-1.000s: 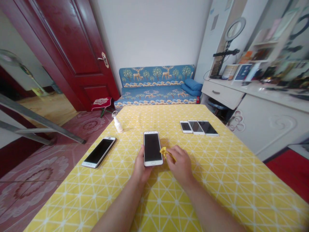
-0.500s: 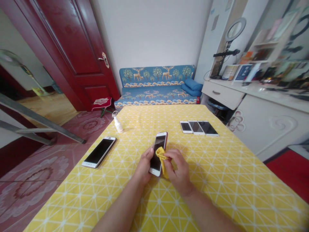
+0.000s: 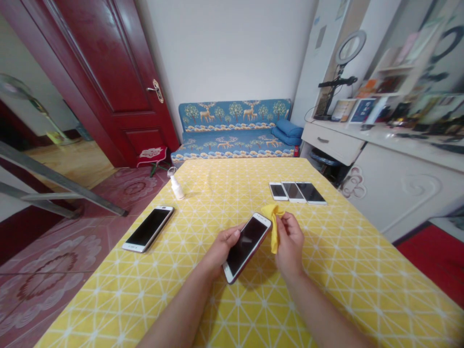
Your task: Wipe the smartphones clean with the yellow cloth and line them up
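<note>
One white-fronted smartphone (image 3: 246,249) in the head view, rightward and wearer-side of the white spray bottle (image 3: 177,188), gripped by the nearer left hand (image 3: 220,248); slanting lengthwise away rightward, top end beside the yellow cloth (image 3: 274,223) pinched in the separate right hand (image 3: 291,241), contact unclear.

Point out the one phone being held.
The white-framed, black-screened phone in the left hand, beside the yellow cloth. One other phone lies at left on the yellow, white-lined tablecloth; three more phones lie side by side at right.
</note>
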Demonstrator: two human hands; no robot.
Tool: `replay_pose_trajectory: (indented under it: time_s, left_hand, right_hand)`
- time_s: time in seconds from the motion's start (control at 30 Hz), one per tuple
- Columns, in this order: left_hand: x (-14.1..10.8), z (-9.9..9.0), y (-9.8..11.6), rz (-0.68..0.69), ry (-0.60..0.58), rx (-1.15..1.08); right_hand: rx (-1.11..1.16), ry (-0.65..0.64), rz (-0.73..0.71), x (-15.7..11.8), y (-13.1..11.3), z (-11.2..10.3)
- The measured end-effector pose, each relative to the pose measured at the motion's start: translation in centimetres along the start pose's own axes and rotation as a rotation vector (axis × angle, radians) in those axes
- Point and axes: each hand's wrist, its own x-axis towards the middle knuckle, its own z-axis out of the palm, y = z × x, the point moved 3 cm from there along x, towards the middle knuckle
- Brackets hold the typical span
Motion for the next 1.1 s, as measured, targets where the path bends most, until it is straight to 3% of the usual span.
replay_pose_trajectory:
  time_s: [0.1, 0.4, 0.6, 0.83, 1.1]
  left_hand:
    - [-0.3, 0.6, -0.1, -0.051, -0.083, -0.047]
    - [-0.3, 1.0, -0.6, -0.199, -0.179, -0.276]
    - [-1.2, 1.6, 0.4, -0.269, -0.327, -0.517]
    - [-1.8, 1.7, 0.4, -0.265, -0.339, -0.530]
    - [-1.7, 2.0, 0.4, -0.196, -0.315, -0.543]
  right_hand:
    - [0.044, -0.053, 0.064, 0.3, 0.4, 0.0]
    - [-0.069, -0.180, 0.056, -0.1, 1.2, 0.9]
    - [-0.254, -0.003, -0.030, 0.1, 1.6, 0.0]
    - [-0.317, 0.116, -0.129, 0.1, 0.8, -0.2]
    - [-0.339, 0.155, -0.195, 0.2, 0.8, -0.3]
